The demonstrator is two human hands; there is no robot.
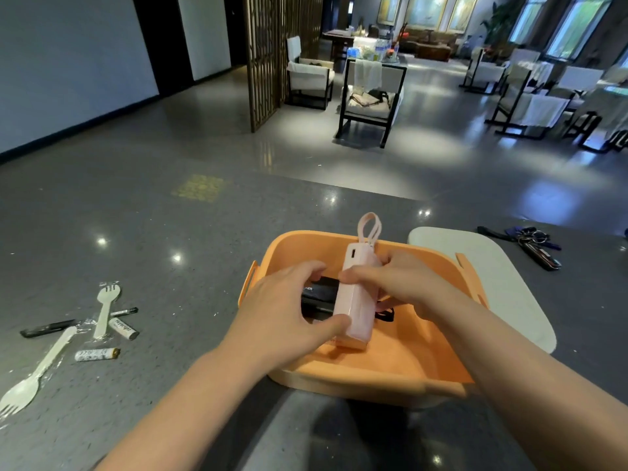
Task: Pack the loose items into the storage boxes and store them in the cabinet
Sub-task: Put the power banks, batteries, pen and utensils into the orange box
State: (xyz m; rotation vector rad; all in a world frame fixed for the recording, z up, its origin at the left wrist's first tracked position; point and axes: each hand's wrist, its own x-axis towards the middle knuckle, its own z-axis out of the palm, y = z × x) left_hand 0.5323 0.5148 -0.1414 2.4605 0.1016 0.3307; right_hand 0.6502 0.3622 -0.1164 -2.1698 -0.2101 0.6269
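An orange storage box stands open on the dark stone counter in front of me. Inside it both my hands hold a pink power bank with a loop strap at its far end. My left hand grips its near left side with the thumb under the edge, and my right hand curls over its right side. A black power bank lies in the box under the pink one, partly hidden by my left hand. A black cord shows beside it.
The box's white lid lies to the right behind the box. Keys on a dark strap sit at the far right. On the left lie two wrapped white forks, markers and two batteries.
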